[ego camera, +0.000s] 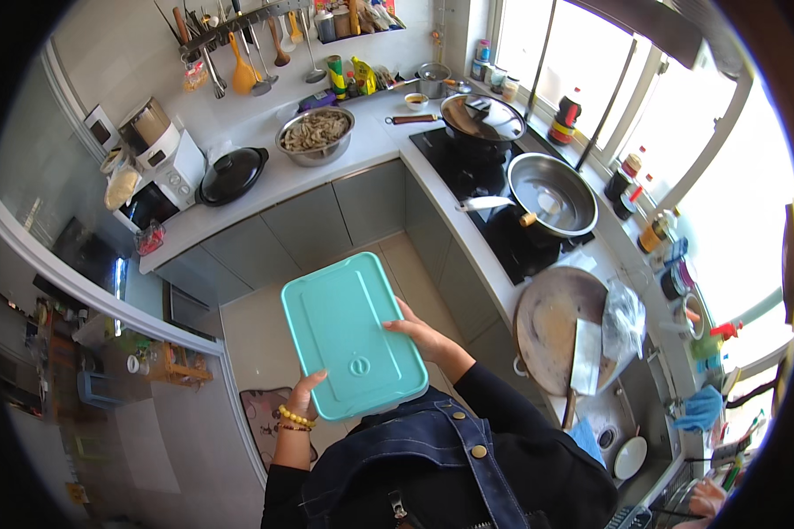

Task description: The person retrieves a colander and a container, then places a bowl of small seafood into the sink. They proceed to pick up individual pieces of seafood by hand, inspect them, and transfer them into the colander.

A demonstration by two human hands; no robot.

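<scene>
A rectangular food container with a turquoise plastic lid [344, 317] is held level in front of my body, above the floor. My left hand [308, 390] grips its near left edge, thumb on top of the lid. On the right side my right hand [427, 336] holds the container, its thumb also resting on the lid. A small round vent plug [359, 366] sits in the lid's near half. The lid hides whatever is inside, and most of my fingers are out of sight beneath the container.
A steel basin of grey shrimp-like food [315, 132] and a black lidded pot [231, 175] stand on the back counter. Two pans, one lidded [483, 118], one uncovered [553, 195], occupy the stove. A cleaver [585, 357] lies on the round chopping board [549, 317] by the sink.
</scene>
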